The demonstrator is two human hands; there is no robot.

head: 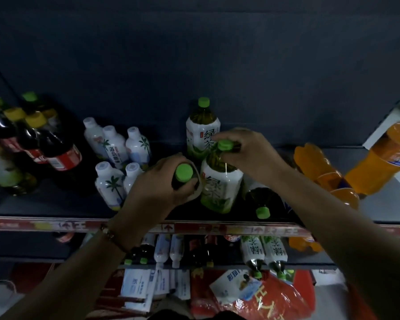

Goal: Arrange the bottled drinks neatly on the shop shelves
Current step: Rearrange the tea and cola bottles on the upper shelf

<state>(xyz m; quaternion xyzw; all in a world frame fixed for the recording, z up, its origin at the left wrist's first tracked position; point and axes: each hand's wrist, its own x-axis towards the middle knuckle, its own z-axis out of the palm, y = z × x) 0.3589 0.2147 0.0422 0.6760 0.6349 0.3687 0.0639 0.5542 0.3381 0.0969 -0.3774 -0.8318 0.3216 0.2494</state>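
Note:
On the dark shelf (56,204) my left hand (157,188) grips the neck of a green-capped bottle (184,173); its body is hidden under the hand. My right hand (247,153) holds the neck of a green tea bottle (221,185) with a white label, standing just right of the first. A third green tea bottle (202,130) stands upright behind them. Another green-capped dark bottle (262,204) lies on its side near the shelf's front edge, under my right forearm.
Several white palm-tree bottles (116,146) stand left of my hands, with cola bottles (56,148) further left. Orange soda bottles (321,167) lie at the right. The lower shelf (194,264) holds more bottles; a red bag (263,296) and leaflets lie on the floor.

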